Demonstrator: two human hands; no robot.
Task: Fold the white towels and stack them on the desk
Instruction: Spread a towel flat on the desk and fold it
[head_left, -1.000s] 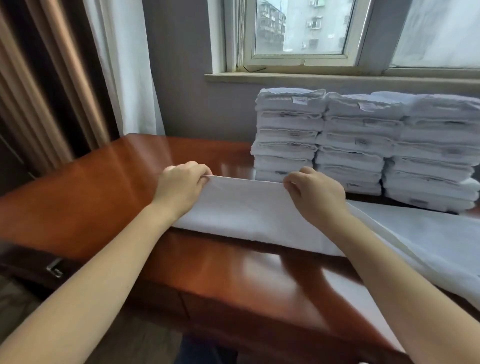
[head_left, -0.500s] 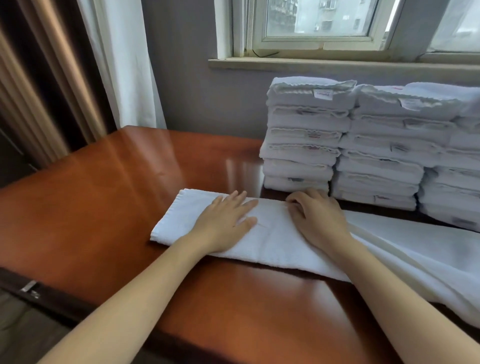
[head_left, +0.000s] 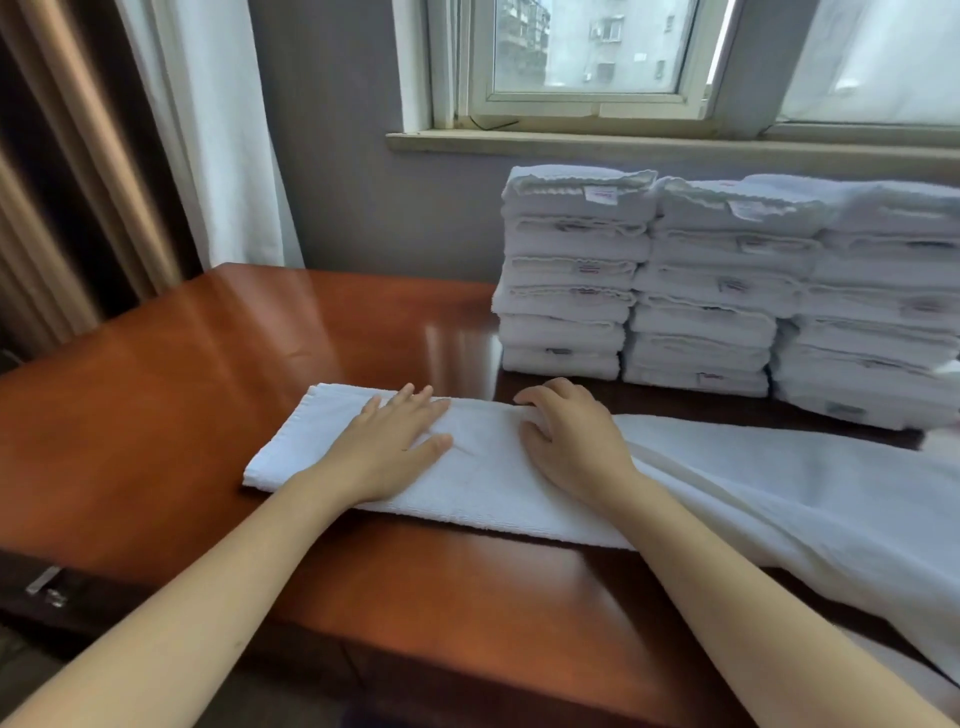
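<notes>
Both hands have come down onto the long white terry towel (head_left: 483, 488). A second ago they were lifting it by its far edge and carrying that edge over. The edge now lies flat, so the lengthwise fold is made and the cloth is a narrow doubled band across the glossy reddish-brown wooden tabletop (head_left: 234, 353).

The left hand (head_left: 395, 441) lies spread on the towel, fingers straight and palm pressing the fold down, with the towel's short end just to its left. The right hand (head_left: 571, 447), close beside it, has its knuckles raised and its fingers bent at the far edge. From where I stand I cannot tell whether it pinches the cloth or only rests there. To the right of that hand the towel runs on, looser and not yet squared.

Beyond the right hand stand three stacks of folded white towels (head_left: 696, 291), below the window sill. I'd judge the next job is to smooth rightward, then fold the length across before the towel joins a stack.
</notes>
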